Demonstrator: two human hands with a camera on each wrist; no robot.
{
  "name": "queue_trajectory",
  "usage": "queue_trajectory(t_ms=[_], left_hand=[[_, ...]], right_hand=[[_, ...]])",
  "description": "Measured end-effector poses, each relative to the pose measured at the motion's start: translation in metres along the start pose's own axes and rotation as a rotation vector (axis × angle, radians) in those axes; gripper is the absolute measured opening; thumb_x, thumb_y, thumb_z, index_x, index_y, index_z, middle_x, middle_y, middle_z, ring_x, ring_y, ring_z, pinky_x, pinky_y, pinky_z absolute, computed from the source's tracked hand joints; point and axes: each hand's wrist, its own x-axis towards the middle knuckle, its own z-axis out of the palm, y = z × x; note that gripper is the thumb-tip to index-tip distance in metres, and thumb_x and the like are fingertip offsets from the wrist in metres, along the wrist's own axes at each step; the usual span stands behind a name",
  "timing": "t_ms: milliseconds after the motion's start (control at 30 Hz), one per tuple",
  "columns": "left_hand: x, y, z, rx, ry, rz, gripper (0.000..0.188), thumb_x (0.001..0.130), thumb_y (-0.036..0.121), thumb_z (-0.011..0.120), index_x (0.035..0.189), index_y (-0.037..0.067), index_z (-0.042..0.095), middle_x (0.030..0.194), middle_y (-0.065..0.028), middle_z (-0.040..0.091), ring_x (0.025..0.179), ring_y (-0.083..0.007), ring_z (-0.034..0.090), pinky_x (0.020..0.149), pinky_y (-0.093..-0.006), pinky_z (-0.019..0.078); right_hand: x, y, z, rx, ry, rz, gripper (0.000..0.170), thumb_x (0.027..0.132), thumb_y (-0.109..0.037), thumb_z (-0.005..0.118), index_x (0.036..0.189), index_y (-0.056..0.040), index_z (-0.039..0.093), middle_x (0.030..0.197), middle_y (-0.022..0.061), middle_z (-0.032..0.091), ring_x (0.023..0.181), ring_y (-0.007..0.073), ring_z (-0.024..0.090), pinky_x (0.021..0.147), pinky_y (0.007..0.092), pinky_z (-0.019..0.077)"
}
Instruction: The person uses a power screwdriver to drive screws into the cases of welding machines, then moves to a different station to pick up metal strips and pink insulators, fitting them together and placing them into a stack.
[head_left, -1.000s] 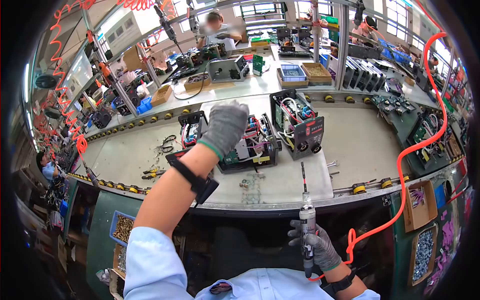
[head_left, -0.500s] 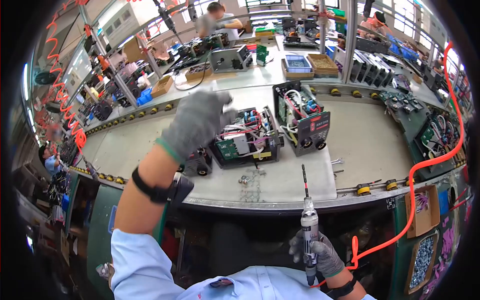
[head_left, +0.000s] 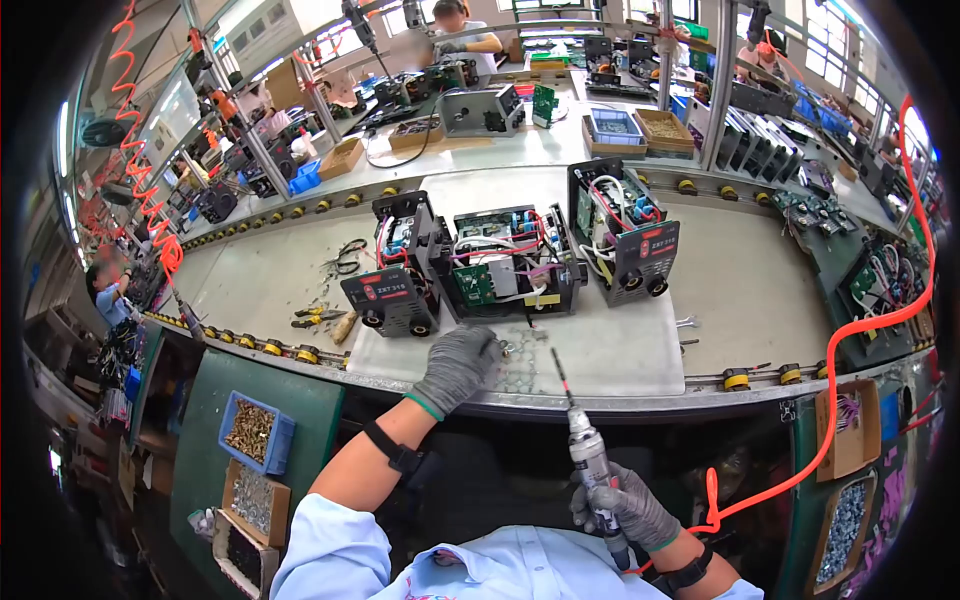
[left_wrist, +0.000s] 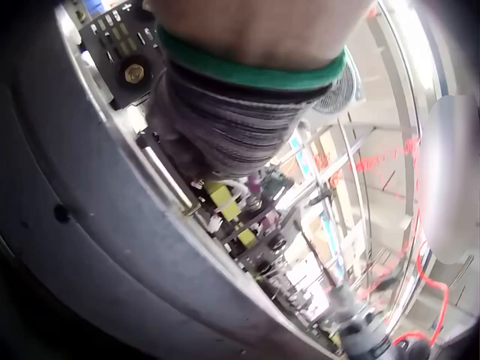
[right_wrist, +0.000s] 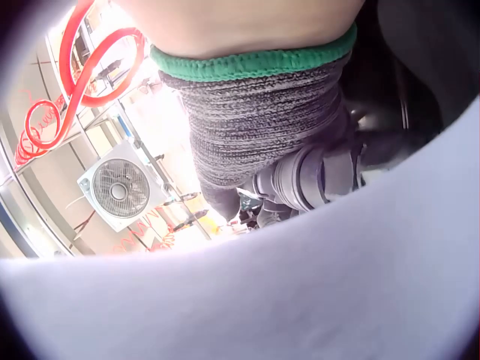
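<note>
In the head view my gloved left hand (head_left: pixel 458 365) is low over the front of the white mat (head_left: pixel 620 350), its fingertips right at some small metal hardware (head_left: pixel 508 350). Whether the fingers pinch a piece I cannot tell. My gloved right hand (head_left: pixel 636 508) grips a pneumatic screwdriver (head_left: pixel 592 455) near my body, its long bit tilted up and left toward the mat. Behind the left hand stand three black machine units: a left unit (head_left: pixel 392 300), a middle one with exposed wiring (head_left: pixel 510 265), and a right one (head_left: pixel 640 262), the outer two with labelled front panels.
An orange air hose (head_left: pixel 780 508) runs from the screwdriver up the right side. Yellow-handled pliers (head_left: pixel 316 317) lie left of the mat. Bins of brass fasteners (head_left: pixel 250 433) and clear small parts (head_left: pixel 255 500) stand at lower left. Wrenches (head_left: pixel 686 322) lie right of the mat.
My left hand has come down from above the left unit to the small hardware at the mat's front. The screwdriver, still in my right hand, now leans further left.
</note>
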Motion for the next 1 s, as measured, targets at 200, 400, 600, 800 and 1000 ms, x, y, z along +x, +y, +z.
queue_trajectory(t_ms=[200,400,600,800,1000], left_hand=[[-0.004,0.019,-0.04,-1.14,-0.334,-0.739,0.027,0.098,0.029,0.067,0.084,0.007,0.06,0.069,0.0029,0.052,0.054,-0.0058,0.046,0.047,-0.0221,0.0366],[-0.012,0.025,-0.051,-1.24,-0.349,-0.727,0.027,0.098,0.029,0.066,0.083,0.007,0.059,0.068,0.0014,0.052,0.053,-0.0067,0.047,0.046,-0.0234,0.0363],[-0.013,0.022,-0.053,-1.185,-0.354,-0.65,0.028,0.098,0.031,0.066,0.09,0.005,0.062,0.071,0.0013,0.054,0.057,-0.0068,0.049,0.051,-0.0229,0.0394],[-0.011,0.031,-0.062,-0.937,-0.442,-0.397,0.033,0.099,0.034,0.065,0.104,0.002,0.065,0.077,0.0004,0.059,0.064,-0.0064,0.054,0.057,-0.023,0.0443],[-0.01,0.038,-0.051,-1.105,-0.337,-0.586,0.031,0.102,0.033,0.06,0.107,0.002,0.064,0.079,-0.0002,0.061,0.066,-0.0083,0.057,0.058,-0.0232,0.0459]], right_hand=[[0.011,0.002,0.005,-0.194,-0.087,0.053,0.059,0.087,-0.039,0.079,0.124,-0.001,0.054,0.091,0.008,0.067,0.077,0.0129,0.066,0.071,0.0289,0.0559],[0.019,-0.007,0.021,-0.199,-0.133,0.063,0.058,0.087,-0.038,0.079,0.123,-0.0014,0.054,0.089,0.0064,0.066,0.074,0.0117,0.063,0.07,0.029,0.0542],[0.022,-0.007,0.018,-0.243,-0.142,0.064,0.055,0.087,-0.036,0.077,0.123,-0.0006,0.055,0.087,0.0064,0.065,0.072,0.0115,0.063,0.067,0.0277,0.0539],[0.018,-0.002,0.011,0.274,-0.364,0.247,0.059,0.083,-0.043,0.078,0.122,-0.0032,0.058,0.084,0.0067,0.065,0.069,0.0123,0.063,0.061,0.0263,0.0535],[0.024,-0.009,0.014,-0.022,-0.209,0.111,0.056,0.084,-0.04,0.078,0.12,-0.0028,0.058,0.085,0.0061,0.064,0.071,0.0115,0.063,0.062,0.0261,0.0529]])
